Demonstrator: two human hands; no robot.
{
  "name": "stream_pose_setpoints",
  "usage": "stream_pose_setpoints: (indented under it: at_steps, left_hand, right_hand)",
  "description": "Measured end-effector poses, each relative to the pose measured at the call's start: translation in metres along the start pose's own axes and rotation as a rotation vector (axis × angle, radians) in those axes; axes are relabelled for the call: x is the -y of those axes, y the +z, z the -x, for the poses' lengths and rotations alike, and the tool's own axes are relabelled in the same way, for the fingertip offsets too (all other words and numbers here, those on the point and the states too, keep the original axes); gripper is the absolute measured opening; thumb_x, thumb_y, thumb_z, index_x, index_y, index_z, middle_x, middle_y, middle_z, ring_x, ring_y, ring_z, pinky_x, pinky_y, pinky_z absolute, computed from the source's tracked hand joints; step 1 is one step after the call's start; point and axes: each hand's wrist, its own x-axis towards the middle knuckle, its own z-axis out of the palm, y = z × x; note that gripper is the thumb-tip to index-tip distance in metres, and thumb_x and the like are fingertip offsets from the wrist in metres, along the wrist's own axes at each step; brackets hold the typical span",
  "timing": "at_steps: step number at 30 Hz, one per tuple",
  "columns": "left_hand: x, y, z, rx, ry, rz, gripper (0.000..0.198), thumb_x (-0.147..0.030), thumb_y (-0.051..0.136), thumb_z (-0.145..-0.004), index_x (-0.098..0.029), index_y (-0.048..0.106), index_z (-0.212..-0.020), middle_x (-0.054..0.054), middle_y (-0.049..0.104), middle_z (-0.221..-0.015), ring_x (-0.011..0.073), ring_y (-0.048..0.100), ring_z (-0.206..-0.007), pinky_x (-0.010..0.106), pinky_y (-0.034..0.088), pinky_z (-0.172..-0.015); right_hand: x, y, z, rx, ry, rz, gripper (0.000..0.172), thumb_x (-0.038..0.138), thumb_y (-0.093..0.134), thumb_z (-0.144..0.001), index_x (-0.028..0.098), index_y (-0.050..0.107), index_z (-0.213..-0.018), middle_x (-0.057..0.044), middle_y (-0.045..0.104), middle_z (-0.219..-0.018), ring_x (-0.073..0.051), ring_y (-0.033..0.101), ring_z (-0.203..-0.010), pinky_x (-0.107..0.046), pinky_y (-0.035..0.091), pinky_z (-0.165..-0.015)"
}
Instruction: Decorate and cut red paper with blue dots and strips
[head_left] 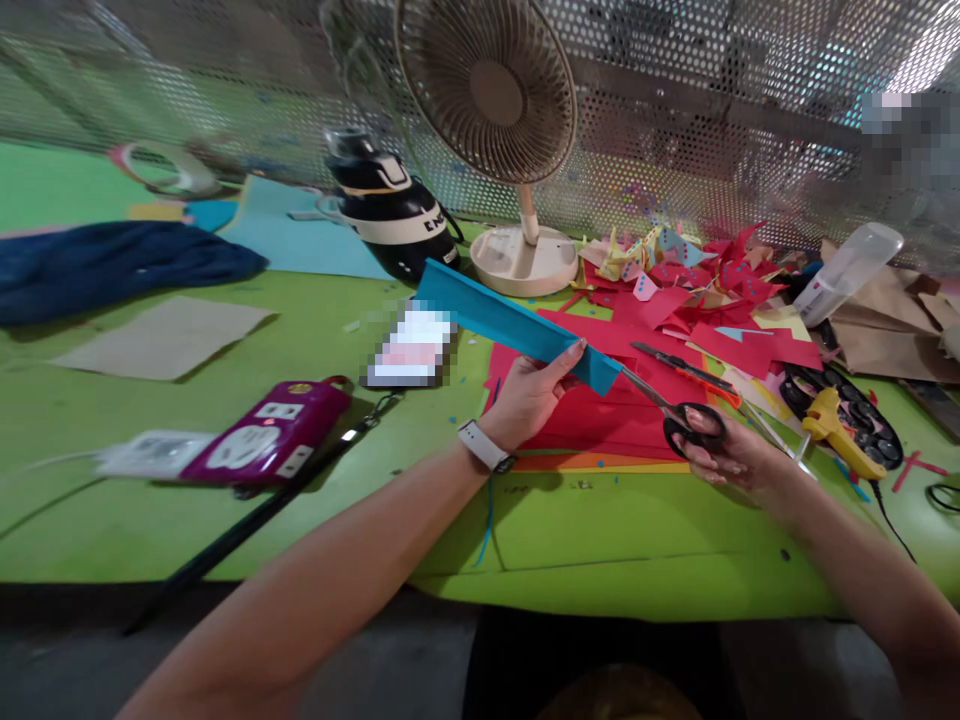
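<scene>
A long folded strip of blue paper (502, 318) slants across the middle of the view. My left hand (532, 400), with a watch on its wrist, pinches the strip near its right end. In my right hand (731, 450) is a pair of black-handled scissors (694, 428), my fingers through the loops. The scissor blades point left and meet the right end of the blue paper. Beneath both lie red paper sheets (592, 430) with orange and yellow edges under them. A box cutter (686, 372) with an orange part rests on the red sheets, just beyond the scissors.
Red and patterned paper scraps (682, 270) pile at the back right. A yellow glue gun (840, 435) lies right of my right hand. A fan (525, 250), a black bottle (394, 215), a phone (412, 345) and a purple power bank (270, 430) occupy the green table (390, 540).
</scene>
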Motion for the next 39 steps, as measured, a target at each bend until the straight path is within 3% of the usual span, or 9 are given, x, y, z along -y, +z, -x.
stream_pose_setpoints:
  at_steps: [11,17,27,39]
  left_hand:
    - [0.004,-0.0014,0.0041,0.067,-0.059,-0.007,0.033,-0.035,0.094,-0.052,-0.016,0.074,-0.069,0.0,0.073,-0.068,0.0134,0.067,-0.064,0.024,0.053,-0.059]
    - [0.0006,0.0031,0.0061,0.063,-0.073,-0.001,0.035,-0.036,0.095,-0.048,-0.016,0.071,-0.065,-0.002,0.07,-0.064,0.0108,0.064,-0.06,0.021,0.052,-0.055]
    - [0.0038,0.0013,0.0095,0.095,-0.075,-0.046,0.034,-0.037,0.094,-0.052,-0.016,0.072,-0.067,0.0,0.072,-0.068,0.0125,0.065,-0.06,0.023,0.052,-0.054]
    - [0.0059,0.003,0.0098,0.051,-0.075,-0.023,0.034,-0.036,0.094,-0.051,-0.016,0.072,-0.067,0.001,0.074,-0.07,0.0147,0.068,-0.064,0.025,0.056,-0.056]
  right_hand:
    - [-0.0086,-0.0067,-0.0043,0.122,-0.042,-0.007,0.046,0.06,0.067,-0.08,0.015,0.061,-0.079,0.009,0.057,-0.05,0.0,0.025,-0.025,-0.014,0.031,-0.029]
    - [-0.009,-0.0085,-0.0041,0.098,-0.023,0.024,0.047,0.062,0.066,-0.08,0.016,0.061,-0.079,0.008,0.056,-0.047,-0.002,0.032,-0.026,-0.015,0.028,-0.027]
    - [-0.0095,-0.0072,-0.004,0.108,-0.001,0.032,0.049,0.064,0.067,-0.078,0.015,0.061,-0.08,0.007,0.059,-0.048,-0.001,0.029,-0.025,-0.015,0.031,-0.029]
    - [-0.0105,-0.0077,-0.0058,0.105,-0.004,0.025,0.05,0.065,0.067,-0.077,0.016,0.062,-0.079,0.007,0.06,-0.049,-0.001,0.029,-0.025,-0.015,0.031,-0.029]
